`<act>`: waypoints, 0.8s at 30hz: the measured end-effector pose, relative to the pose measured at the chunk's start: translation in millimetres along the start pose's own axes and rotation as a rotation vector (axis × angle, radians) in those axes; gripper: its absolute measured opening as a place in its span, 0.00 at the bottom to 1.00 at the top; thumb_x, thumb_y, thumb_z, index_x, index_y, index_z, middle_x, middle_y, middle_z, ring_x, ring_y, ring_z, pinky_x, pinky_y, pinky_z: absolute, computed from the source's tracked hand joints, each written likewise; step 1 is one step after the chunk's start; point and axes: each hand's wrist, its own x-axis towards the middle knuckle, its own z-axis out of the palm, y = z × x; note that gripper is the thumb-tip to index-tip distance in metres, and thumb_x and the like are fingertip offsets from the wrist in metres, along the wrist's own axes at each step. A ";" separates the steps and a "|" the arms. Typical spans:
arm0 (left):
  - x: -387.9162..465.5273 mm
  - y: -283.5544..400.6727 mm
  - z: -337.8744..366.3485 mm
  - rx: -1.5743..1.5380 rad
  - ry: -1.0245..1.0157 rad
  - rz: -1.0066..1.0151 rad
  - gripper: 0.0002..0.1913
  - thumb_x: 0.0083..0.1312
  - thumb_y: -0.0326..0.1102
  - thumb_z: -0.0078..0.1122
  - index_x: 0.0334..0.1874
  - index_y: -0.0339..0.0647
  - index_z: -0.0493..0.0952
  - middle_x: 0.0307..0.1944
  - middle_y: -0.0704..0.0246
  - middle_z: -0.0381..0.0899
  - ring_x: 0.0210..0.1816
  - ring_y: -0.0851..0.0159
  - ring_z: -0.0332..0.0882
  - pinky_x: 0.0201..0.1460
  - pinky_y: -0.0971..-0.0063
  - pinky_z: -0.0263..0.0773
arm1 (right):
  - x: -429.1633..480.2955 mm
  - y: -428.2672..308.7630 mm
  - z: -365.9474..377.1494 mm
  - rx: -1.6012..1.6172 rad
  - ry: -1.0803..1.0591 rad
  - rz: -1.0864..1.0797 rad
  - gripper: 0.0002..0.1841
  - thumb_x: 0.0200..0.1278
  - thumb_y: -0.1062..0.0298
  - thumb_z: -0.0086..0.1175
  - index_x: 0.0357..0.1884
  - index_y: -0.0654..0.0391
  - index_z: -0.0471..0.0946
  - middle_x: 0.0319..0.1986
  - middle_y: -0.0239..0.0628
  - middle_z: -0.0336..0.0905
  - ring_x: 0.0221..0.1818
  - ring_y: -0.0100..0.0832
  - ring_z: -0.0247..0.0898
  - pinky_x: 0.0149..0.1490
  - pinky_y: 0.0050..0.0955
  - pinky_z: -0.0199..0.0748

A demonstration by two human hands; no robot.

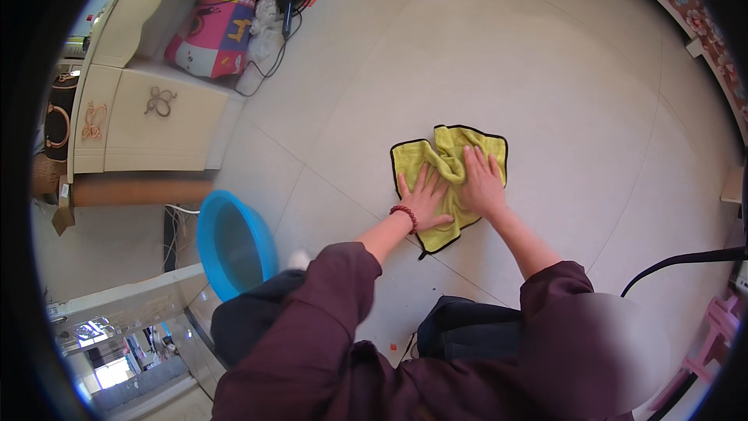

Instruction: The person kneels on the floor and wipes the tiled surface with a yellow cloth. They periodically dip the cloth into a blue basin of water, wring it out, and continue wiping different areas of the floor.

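A yellow-green cloth with black edging (441,237) lies bunched and creased on the tiled floor (561,111) before me. My left hand (423,199), with a red bead bracelet (404,217) at the wrist, presses flat on the cloth's left part, fingers spread. On the right part rests my right hand (482,181), palm down, its fingers nearly together and pointing away from me. Neither hand is seen gripping a fold. A small loop sticks out at the cloth's near corner.
A blue plastic basin (269,245) stands left of my knee. Behind it is a cream cabinet (169,128). Farther off lie a colourful cushion (219,29) and a hair dryer (290,6) with its cord. Flowered fabric (698,20) lines the far right; a pink frame (716,327) stands near right.
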 end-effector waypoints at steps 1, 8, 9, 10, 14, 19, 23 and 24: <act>4.7 4.2 -1.3 0.034 0.056 0.010 0.52 0.59 0.77 0.46 0.79 0.51 0.50 0.80 0.58 0.39 0.79 0.44 0.21 0.64 0.17 0.27 | 0.1 7.5 -0.7 -0.001 0.075 -0.050 0.42 0.55 0.73 0.49 0.76 0.57 0.51 0.73 0.45 0.56 0.77 0.42 0.46 0.77 0.49 0.40; -2.5 67.8 30.2 0.178 -0.010 0.420 0.50 0.54 0.79 0.50 0.78 0.68 0.52 0.80 0.67 0.43 0.79 0.42 0.23 0.64 0.15 0.26 | -141.5 10.6 -16.6 -0.080 -0.024 0.242 0.43 0.53 0.74 0.50 0.76 0.50 0.55 0.74 0.46 0.51 0.79 0.49 0.39 0.76 0.56 0.34; -8.2 73.6 40.5 0.143 0.016 0.502 0.50 0.54 0.78 0.51 0.78 0.70 0.50 0.80 0.69 0.43 0.79 0.42 0.23 0.64 0.15 0.26 | -166.5 7.1 -16.1 -0.146 0.007 0.287 0.43 0.52 0.76 0.50 0.76 0.51 0.55 0.75 0.46 0.50 0.79 0.49 0.37 0.76 0.56 0.33; -12.4 80.4 50.5 0.145 0.045 0.559 0.51 0.54 0.76 0.54 0.79 0.72 0.47 0.80 0.69 0.42 0.80 0.44 0.23 0.64 0.15 0.26 | -186.9 6.6 -12.7 -0.213 0.027 0.372 0.43 0.51 0.76 0.50 0.75 0.52 0.56 0.75 0.46 0.49 0.79 0.49 0.35 0.76 0.56 0.33; -5.4 97.5 78.1 0.031 0.132 0.764 0.49 0.57 0.75 0.52 0.79 0.71 0.45 0.82 0.77 0.34 0.80 0.49 0.24 0.66 0.19 0.22 | -206.5 19.5 26.1 -0.121 0.162 0.830 0.48 0.52 0.68 0.53 0.77 0.60 0.44 0.76 0.57 0.36 0.78 0.62 0.24 0.76 0.56 0.31; -7.6 70.7 57.5 0.077 0.180 0.625 0.48 0.59 0.76 0.46 0.80 0.67 0.44 0.82 0.82 0.33 0.81 0.52 0.22 0.65 0.18 0.21 | -151.5 26.8 26.0 -0.286 0.014 1.103 0.52 0.54 0.60 0.54 0.78 0.60 0.38 0.77 0.57 0.31 0.78 0.62 0.20 0.76 0.59 0.29; -33.2 6.2 12.7 -0.054 0.167 0.515 0.49 0.59 0.77 0.45 0.80 0.69 0.42 0.81 0.84 0.33 0.81 0.53 0.22 0.65 0.17 0.22 | -90.3 -5.8 -13.1 -0.316 -0.056 0.949 0.52 0.56 0.54 0.53 0.78 0.59 0.37 0.77 0.56 0.31 0.78 0.61 0.20 0.76 0.59 0.30; -38.3 -11.6 6.0 -0.008 0.187 0.443 0.49 0.59 0.77 0.45 0.80 0.70 0.42 0.81 0.84 0.32 0.81 0.53 0.22 0.65 0.17 0.23 | -68.2 -15.9 -10.6 -0.327 -0.079 0.886 0.52 0.57 0.53 0.53 0.78 0.58 0.36 0.77 0.56 0.31 0.78 0.61 0.20 0.76 0.59 0.31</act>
